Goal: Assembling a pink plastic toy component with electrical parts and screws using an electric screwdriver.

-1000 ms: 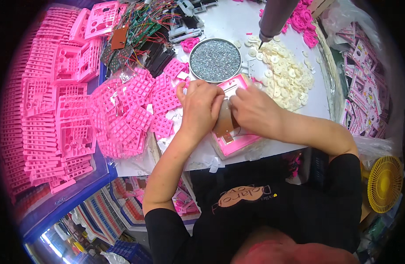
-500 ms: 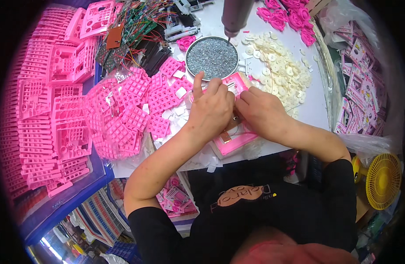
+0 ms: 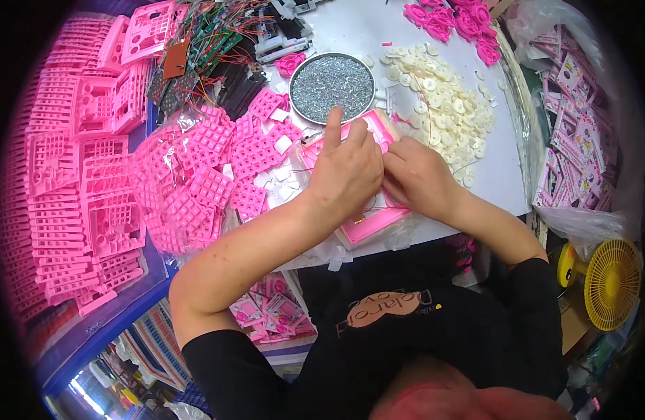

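The pink case [image 3: 373, 225] lay on the table [image 3: 368, 35] at its front edge, just on the near side of the round dish [image 3: 294, 105] of small metal pieces, with 2 hands over its middle. The left hand [image 3: 347, 168] had its fingers bent inward, 1 raised; the right hand [image 3: 424, 178] had its fingers curled nearly closed beside them. The tips were hidden, so any grip could not be told. Fine handwork inside the case seemed in hand; the next move likely called for steadiness.
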The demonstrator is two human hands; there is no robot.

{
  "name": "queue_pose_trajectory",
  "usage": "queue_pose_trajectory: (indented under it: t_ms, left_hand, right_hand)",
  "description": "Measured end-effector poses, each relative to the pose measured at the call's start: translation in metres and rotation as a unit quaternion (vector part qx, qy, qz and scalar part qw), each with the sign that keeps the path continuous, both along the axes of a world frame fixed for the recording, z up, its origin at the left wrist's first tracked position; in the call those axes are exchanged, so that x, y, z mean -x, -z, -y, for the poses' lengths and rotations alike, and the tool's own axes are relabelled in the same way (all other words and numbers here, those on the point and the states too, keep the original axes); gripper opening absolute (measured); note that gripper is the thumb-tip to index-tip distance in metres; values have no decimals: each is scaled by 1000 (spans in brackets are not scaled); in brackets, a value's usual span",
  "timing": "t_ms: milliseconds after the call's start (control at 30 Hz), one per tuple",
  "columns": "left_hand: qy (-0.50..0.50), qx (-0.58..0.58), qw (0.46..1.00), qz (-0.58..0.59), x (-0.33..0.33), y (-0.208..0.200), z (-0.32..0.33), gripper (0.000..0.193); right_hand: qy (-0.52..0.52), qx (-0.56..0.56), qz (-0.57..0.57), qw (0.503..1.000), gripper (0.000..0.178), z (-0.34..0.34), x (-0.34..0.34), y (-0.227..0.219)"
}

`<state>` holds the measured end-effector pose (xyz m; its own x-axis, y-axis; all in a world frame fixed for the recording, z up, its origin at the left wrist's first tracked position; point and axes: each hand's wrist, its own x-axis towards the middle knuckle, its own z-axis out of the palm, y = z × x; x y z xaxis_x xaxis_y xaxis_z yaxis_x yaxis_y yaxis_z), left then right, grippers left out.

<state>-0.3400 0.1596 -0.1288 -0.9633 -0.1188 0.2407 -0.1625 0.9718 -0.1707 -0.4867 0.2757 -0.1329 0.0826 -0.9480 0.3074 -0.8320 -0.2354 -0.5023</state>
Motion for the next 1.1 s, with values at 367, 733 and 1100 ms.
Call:
queue_pose_trajectory:
  t_ms: [367,733,1100]
  left_hand:
    - [-105,-321,941,10,-4,-10,47,19]
    - [-124,-283,951,26,-5,-9,39,14]
    - [-123,-268,956,-11,-9,3,39,12]
  right_hand:
    - [-64,-119,-51,990,10,29,9,-30]
    - [-9,18,-12,1000,13,39,12,1]
    - [-196,-40,-73,977,31,35,32,-12]
